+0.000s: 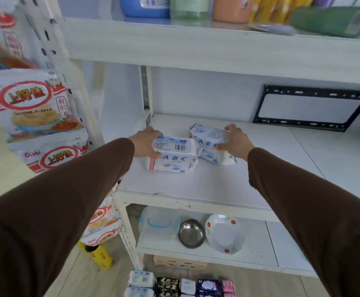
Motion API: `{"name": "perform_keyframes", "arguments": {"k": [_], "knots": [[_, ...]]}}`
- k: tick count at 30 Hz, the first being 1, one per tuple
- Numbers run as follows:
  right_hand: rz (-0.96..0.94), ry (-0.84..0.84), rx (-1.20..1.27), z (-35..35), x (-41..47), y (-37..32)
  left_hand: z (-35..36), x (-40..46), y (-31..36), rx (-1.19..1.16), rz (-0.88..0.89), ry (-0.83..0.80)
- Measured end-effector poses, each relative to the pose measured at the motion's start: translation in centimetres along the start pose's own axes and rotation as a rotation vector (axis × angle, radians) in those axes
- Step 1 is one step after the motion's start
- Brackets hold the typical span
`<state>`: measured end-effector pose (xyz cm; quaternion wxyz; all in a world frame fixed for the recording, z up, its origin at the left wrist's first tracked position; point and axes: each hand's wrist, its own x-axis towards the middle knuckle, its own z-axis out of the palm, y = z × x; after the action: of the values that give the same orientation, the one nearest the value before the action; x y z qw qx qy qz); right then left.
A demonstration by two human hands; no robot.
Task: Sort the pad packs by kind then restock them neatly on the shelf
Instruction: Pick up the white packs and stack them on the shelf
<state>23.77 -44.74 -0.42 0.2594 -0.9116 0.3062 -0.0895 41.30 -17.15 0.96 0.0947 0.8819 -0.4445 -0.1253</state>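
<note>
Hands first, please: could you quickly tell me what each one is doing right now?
Left hand: closed on the left ABC pad pack on the shelf.
Right hand: closed on the right ABC pad pack.

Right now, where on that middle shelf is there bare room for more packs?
Bare shelf runs right of the right pack toward the black frame, and along the front edge. The left pack crowds the left post.
</note>
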Motion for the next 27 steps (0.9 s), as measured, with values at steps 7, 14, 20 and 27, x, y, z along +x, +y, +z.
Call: {"name": "perform_keyframes", "arguments": {"k": [7,14,20,27], "knots": [[-0.111,-0.135,0.028,2.0,7.1,-4.8,0.3,4.1,-1.5,-0.015,-0.009,0.008],[-0.174,-0.285,0.1,3.1,12.8,-7.9,0.0,8.3,-2.7,-0.077,-0.081,0.085],[-0.173,-0.29,0.148,3.8,16.0,-9.1,0.0,11.1,-3.1,-0.018,-0.082,0.156],[-0.169,-0.277,0.166,4.8,17.0,-9.0,-0.2,12.4,-2.9,0.018,-0.108,0.18]]}}
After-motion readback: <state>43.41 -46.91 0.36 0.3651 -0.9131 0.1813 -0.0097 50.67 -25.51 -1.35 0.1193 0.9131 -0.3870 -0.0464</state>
